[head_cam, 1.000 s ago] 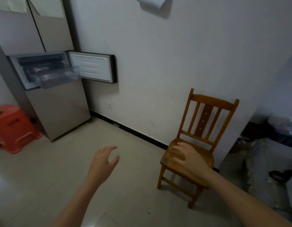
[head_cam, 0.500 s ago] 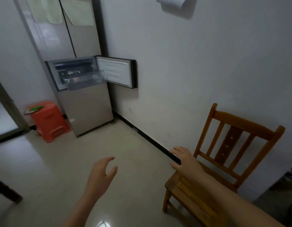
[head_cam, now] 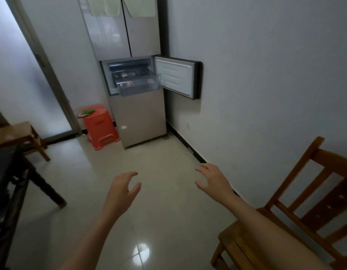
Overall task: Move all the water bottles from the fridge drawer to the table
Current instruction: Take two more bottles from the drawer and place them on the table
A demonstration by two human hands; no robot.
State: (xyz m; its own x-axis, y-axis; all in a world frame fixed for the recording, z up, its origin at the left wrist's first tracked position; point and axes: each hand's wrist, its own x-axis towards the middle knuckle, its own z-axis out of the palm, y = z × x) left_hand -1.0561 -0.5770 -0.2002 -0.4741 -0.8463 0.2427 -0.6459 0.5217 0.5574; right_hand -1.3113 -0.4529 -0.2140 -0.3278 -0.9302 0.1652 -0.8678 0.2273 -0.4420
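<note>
Leftmost, well to the left of the left hand (head_cam: 121,193), a dark table (head_cam: 7,162) stood at the frame's edge; that hand hung over the floor, fingers loosely spread and empty. Far ahead of both hands, the fridge drawer (head_cam: 140,87) stood pulled out beside the open fridge door (head_cam: 177,76), its contents too blurred to identify. Rightward, the right hand (head_cam: 214,180) hovered released, holding nothing, a wooden chair (head_cam: 305,207) to its right.
</note>
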